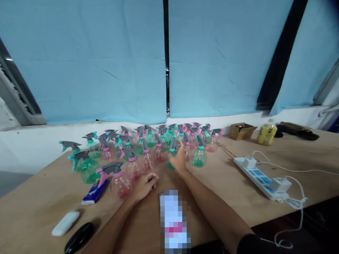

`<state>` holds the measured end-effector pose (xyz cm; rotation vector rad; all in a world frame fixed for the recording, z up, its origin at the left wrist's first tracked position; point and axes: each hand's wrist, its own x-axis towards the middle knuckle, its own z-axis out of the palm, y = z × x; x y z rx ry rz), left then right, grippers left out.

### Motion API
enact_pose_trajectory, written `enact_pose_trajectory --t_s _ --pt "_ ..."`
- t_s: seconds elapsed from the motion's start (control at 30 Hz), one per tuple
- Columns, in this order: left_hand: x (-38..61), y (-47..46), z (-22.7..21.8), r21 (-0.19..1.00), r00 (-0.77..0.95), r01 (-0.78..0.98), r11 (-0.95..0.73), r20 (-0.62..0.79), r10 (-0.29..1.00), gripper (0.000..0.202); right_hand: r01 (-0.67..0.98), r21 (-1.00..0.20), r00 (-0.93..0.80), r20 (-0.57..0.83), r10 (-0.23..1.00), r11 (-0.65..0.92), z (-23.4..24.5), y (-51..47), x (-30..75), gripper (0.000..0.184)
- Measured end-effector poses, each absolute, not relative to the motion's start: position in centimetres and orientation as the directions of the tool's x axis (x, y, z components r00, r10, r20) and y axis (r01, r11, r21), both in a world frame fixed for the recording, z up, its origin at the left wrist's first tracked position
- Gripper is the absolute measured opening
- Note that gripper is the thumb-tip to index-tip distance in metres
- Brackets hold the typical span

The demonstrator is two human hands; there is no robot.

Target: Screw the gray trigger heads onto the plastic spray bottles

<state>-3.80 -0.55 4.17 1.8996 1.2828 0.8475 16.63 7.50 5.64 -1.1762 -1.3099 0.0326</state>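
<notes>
My right hand (pixel 179 158) is wrapped round a green spray bottle (pixel 172 150) with a grey head and teal collar, standing at the front of a large group. The fingers partly hide its body. My left hand (pixel 145 185) rests on the table, holding nothing that I can see, its fingers loosely bent and apart from the thumb. Beside it, to the left, stands a pink spray bottle (pixel 122 183); another pink spray bottle (pixel 133 170) is just behind. Right of my right hand is a second green spray bottle (pixel 199 157).
A phone (pixel 173 218) with a blurred-out screen lies between my forearms. At left are a blue packet (pixel 95 192), a white case (pixel 65 223) and a black case (pixel 79 238). A power strip (pixel 261 180) with cables, a small cardboard box (pixel 241 131) and a yellow drink bottle (pixel 267 133) occupy the right.
</notes>
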Motion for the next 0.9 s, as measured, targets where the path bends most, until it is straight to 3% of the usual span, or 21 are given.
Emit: enact_pose_trajectory --t_s 0.07,0.17,0.27,0.33,0.5,0.63,0.77,0.9 --pt "-3.8 -0.5 4.2 0.827 0.303 0.489 -0.279 0.139 0.943 0.037 0.552 -0.676 0.330 0.714 0.617 0.488 6.3 7.1 16.6 0.073" --pt "-3.7 -0.6 4.4 0.827 0.310 0.484 -0.286 0.143 0.940 0.037 0.524 -0.684 0.258 0.696 0.670 0.508 7.2 6.8 16.5 0.048" --pt "-3.6 -0.7 4.4 0.822 0.315 0.494 -0.284 0.136 0.939 0.037 0.366 -0.746 0.134 0.634 0.761 0.557 7.5 7.0 16.4 0.022" --pt "-3.6 -0.7 4.4 0.823 0.314 0.493 -0.281 0.133 0.940 0.038 0.248 -0.792 0.069 0.589 0.805 0.558 7.6 7.2 16.5 0.014" --pt "-3.7 -0.6 4.0 0.824 0.322 0.486 -0.291 0.141 0.936 0.039 0.054 -0.868 -0.169 0.480 0.861 0.494 8.2 7.1 17.0 0.008" --pt "-3.5 -0.7 4.2 0.812 0.327 0.501 -0.300 0.143 0.934 0.036 -0.144 -0.892 -0.398 0.449 0.800 0.429 9.1 6.1 16.8 0.013" --pt "-3.5 -0.8 4.4 0.805 0.331 0.513 -0.297 0.133 0.934 0.034 -0.229 -0.873 -0.448 0.486 0.750 0.430 9.5 5.7 16.3 0.018" --pt "-3.5 -0.7 4.4 0.806 0.329 0.517 -0.288 0.123 0.936 0.035 -0.226 -0.869 -0.426 0.494 0.758 0.439 9.3 6.0 16.2 0.009"
